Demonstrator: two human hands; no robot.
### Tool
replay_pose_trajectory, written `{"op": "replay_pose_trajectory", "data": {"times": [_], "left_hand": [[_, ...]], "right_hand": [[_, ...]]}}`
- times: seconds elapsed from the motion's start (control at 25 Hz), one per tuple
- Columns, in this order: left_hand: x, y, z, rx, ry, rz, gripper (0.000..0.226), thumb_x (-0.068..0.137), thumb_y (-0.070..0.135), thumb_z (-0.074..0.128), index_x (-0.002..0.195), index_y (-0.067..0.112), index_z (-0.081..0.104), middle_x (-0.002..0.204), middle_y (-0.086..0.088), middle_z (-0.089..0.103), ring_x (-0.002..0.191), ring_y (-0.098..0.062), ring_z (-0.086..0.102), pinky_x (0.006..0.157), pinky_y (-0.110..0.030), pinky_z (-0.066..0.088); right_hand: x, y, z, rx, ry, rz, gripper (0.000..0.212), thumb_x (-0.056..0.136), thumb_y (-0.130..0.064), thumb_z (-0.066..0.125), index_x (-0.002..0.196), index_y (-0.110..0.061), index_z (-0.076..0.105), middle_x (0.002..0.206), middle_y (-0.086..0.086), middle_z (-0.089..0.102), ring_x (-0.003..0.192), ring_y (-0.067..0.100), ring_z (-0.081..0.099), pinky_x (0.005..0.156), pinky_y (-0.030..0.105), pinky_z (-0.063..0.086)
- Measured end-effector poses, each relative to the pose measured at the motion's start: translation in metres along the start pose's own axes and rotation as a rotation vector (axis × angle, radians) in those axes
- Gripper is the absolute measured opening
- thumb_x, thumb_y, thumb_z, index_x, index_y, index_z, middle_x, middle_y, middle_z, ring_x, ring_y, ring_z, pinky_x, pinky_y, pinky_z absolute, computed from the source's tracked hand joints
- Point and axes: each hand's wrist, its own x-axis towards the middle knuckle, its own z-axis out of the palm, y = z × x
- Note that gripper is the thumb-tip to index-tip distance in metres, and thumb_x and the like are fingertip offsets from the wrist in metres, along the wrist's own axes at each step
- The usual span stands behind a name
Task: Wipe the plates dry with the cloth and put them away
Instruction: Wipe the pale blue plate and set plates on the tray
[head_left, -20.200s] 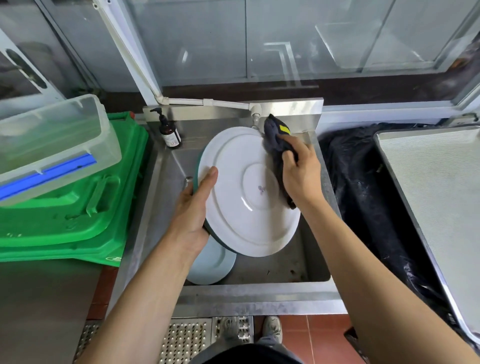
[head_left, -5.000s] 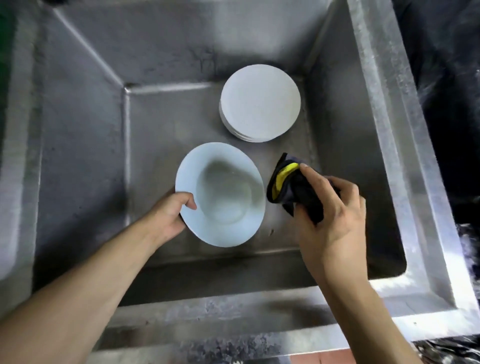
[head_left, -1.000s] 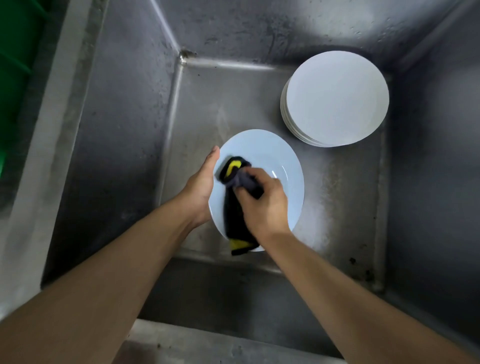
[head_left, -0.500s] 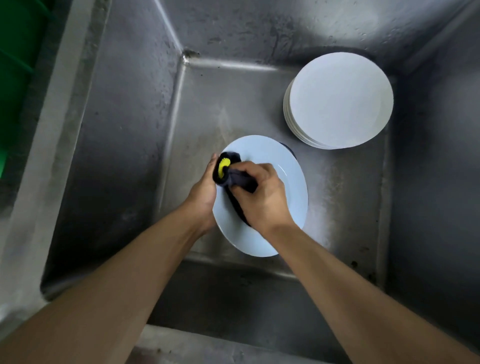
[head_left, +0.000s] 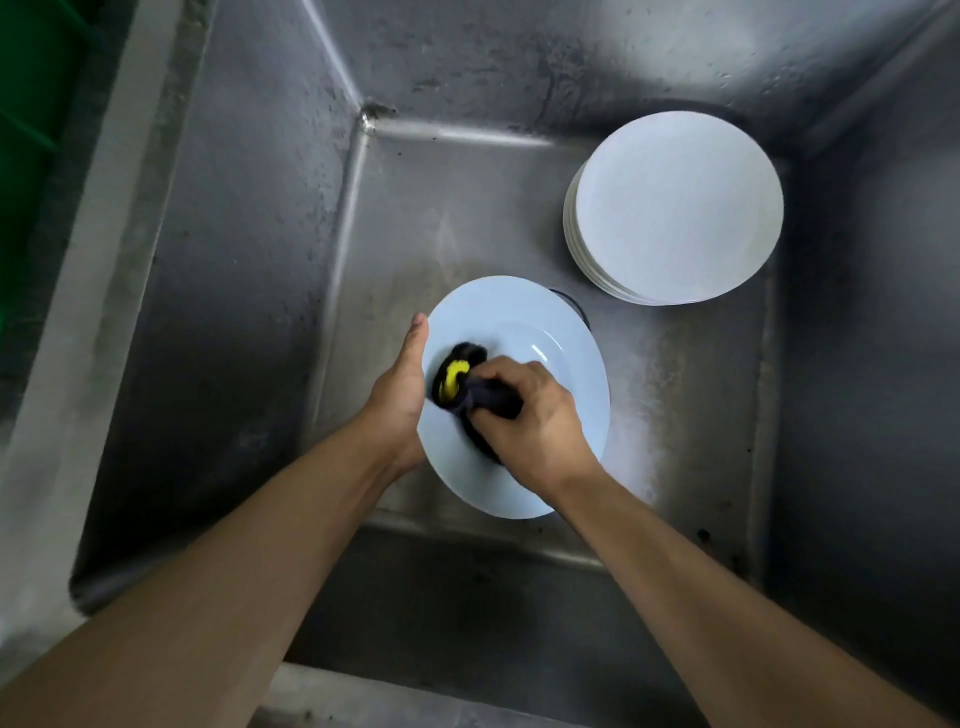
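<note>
gripping: right hand (head_left: 530, 415) has its fingers curled tight round a dark cloth (head_left: 480, 400), knuckles up, pressing the bunched cloth onto the face of a plate
cloth: dark fabric with a yellow patch at the end that sticks out past the fingers toward the left; its lower fold lies on the plate under the hand
left hand (head_left: 400, 395): thumb straight along the plate's left rim; the other fingers go behind the plate and cannot be seen, so their curl cannot be told; the palm braces the edge
held plate (head_left: 550, 322): pale blue, round, with a shallow well; tilted, raised off the sink floor; a dark round shape shows just behind its upper right edge, too hidden to identify
stack of plates (head_left: 675, 208): white, flat, several high, standing on the sink floor in the far right corner, apart from the held plate
sink (head_left: 234, 260): deep steel basin, stained and speckled walls, welded seams at the corners; both forearms reach down into it from the near edge
green object (head_left: 26, 104): at the far left edge, outside the sink rim, only partly in view
</note>
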Motion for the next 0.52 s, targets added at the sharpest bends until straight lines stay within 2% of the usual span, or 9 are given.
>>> {"op": "replay_pose_trajectory", "data": {"times": [0.12,0.24,0.32,0.4,0.44,0.52], "left_hand": [[0.001,-0.001,-0.002,0.034,-0.003,-0.003,0.075,0.09,0.076,0.046,0.131,0.016,0.065,0.125,-0.012,0.071,0.114,-0.034,0.068,0.102,-0.049,0.052],[0.0,0.001,0.0,0.06,0.036,0.019,0.068,0.09,0.076,0.047,0.124,0.02,0.068,0.111,-0.007,0.077,0.095,-0.029,0.076,0.074,-0.04,0.061],[0.0,0.002,0.0,0.07,0.02,0.036,0.067,0.092,0.075,0.044,0.126,0.022,0.067,0.109,-0.004,0.078,0.095,-0.028,0.076,0.073,-0.039,0.061],[-0.004,0.003,0.002,0.054,0.067,0.041,0.058,0.092,0.073,0.048,0.113,0.023,0.07,0.093,0.001,0.08,0.08,-0.023,0.078,0.058,-0.034,0.06],[-0.006,0.003,0.004,0.051,0.103,0.038,0.054,0.091,0.072,0.05,0.104,0.024,0.069,0.082,0.004,0.08,0.07,-0.02,0.077,0.049,-0.031,0.057],[-0.011,0.005,0.007,0.054,0.141,0.014,0.05,0.09,0.072,0.052,0.097,0.025,0.065,0.069,0.008,0.077,0.06,-0.017,0.075,0.041,-0.03,0.053]], "right_hand": [[-0.001,0.015,-0.009,-0.087,-0.071,-0.014,0.037,0.082,-0.018,0.073,0.104,-0.047,0.069,0.104,-0.015,0.051,0.086,0.002,0.054,0.072,0.009,0.036],[0.028,0.019,-0.022,-0.207,0.05,0.051,0.036,0.086,-0.013,0.072,0.115,-0.034,0.073,0.111,-0.007,0.051,0.098,0.019,0.062,0.077,0.012,0.035],[0.037,0.021,-0.024,-0.253,0.085,0.05,0.038,0.088,-0.011,0.069,0.12,-0.03,0.071,0.118,0.001,0.054,0.105,0.028,0.06,0.087,0.027,0.046],[0.03,0.025,-0.023,-0.308,0.11,0.072,0.041,0.088,-0.008,0.063,0.123,-0.029,0.069,0.122,0.006,0.054,0.109,0.035,0.053,0.093,0.04,0.05],[0.024,0.028,-0.025,-0.342,0.12,0.097,0.042,0.087,-0.007,0.061,0.123,-0.029,0.068,0.123,0.006,0.053,0.11,0.036,0.05,0.094,0.044,0.049],[0.011,0.034,-0.031,-0.426,0.08,0.157,0.042,0.087,-0.01,0.059,0.124,-0.029,0.066,0.124,0.006,0.051,0.111,0.036,0.047,0.095,0.047,0.049]]}}
